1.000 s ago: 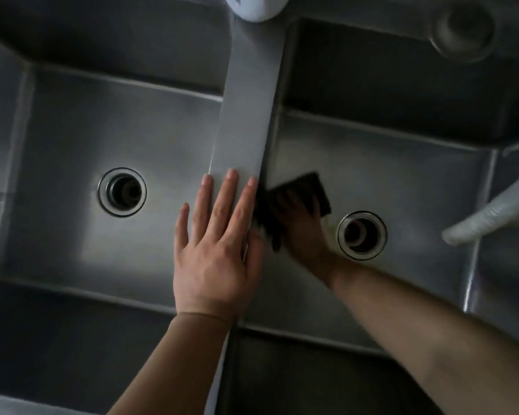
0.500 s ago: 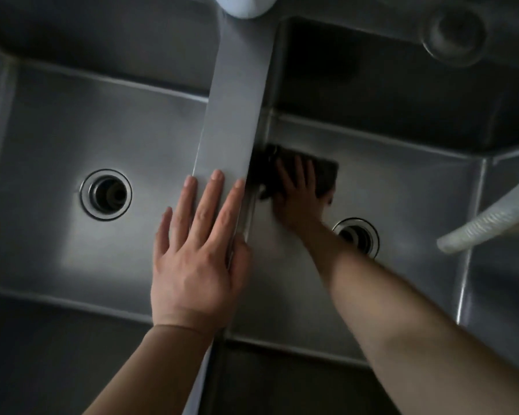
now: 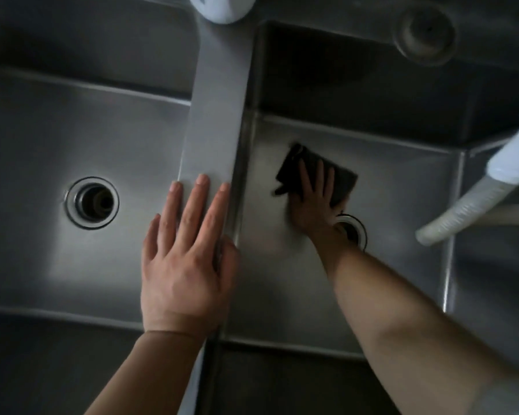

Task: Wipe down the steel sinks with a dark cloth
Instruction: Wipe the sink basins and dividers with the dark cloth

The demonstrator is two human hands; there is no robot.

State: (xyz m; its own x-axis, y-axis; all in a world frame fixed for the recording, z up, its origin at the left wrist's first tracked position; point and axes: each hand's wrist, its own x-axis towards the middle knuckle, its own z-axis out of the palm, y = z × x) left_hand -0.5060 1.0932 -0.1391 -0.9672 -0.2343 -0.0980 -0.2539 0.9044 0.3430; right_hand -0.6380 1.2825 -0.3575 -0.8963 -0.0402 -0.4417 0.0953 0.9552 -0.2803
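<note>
On basin floor: dark cloth (image 3: 318,172) lies flat in the right sink (image 3: 402,187), just up-left of its drain (image 3: 354,230).
Grip: right hand (image 3: 315,202) presses it with straight, spread fingers; apparently no pinch.
Unwiped run: floor extends rightward.
Brace: left hand (image 3: 186,259) rests flat on the divider (image 3: 219,115).

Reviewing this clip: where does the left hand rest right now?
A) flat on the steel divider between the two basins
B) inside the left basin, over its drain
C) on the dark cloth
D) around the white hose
A: the left hand lies flat, fingers straight, on the divider, while the right hand presses the dark cloth in the right basin.
</note>
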